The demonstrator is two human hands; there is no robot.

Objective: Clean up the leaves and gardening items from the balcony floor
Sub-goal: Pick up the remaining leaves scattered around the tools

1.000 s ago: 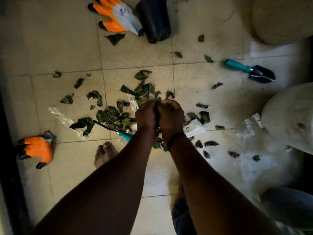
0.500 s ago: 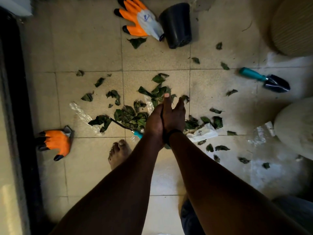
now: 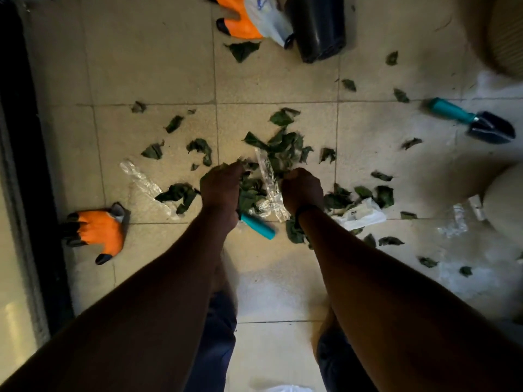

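2 hands low over the leaf pile. Left hand curled, fingers hidden in leaves; what it grips, can't tell. Right hand fisted, contents can't tell.

2 orange gloves: one well left of the hands, one far ahead beside 1 black pot lying on its side. 2 teal-handled tools: one handle just below-right of left hand, long axis running down-right, head hidden under hand; 1 trowel far right, blade pointing right. Clear plastic strip between the hands; more wrap left. White scrap just right of right wrist. Loose leaves scattered all round on tile floor.
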